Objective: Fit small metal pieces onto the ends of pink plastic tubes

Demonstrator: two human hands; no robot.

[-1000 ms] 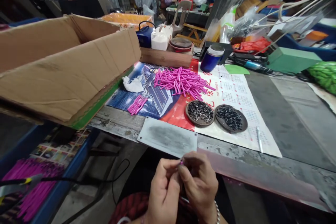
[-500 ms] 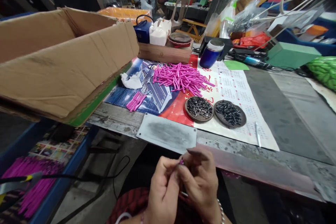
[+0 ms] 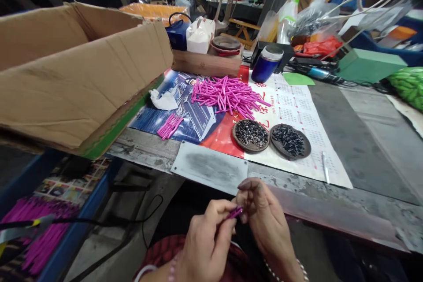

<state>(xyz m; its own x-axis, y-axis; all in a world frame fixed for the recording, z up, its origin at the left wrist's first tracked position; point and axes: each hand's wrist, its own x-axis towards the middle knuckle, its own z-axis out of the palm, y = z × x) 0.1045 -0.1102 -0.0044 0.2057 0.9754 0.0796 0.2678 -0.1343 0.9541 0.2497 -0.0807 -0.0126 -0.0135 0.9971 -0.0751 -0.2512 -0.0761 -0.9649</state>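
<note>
Your left hand (image 3: 206, 242) and right hand (image 3: 264, 220) pinch one pink tube (image 3: 235, 213) between the fingertips, below the table edge. A few finished tubes (image 3: 169, 126) lie apart; the big pink pile (image 3: 228, 94) seems still to do.

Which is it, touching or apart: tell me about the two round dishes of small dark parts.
Cannot tell. In the head view the left dish and right dish sit rim to rim, with no plain gap or contact visible.
</note>
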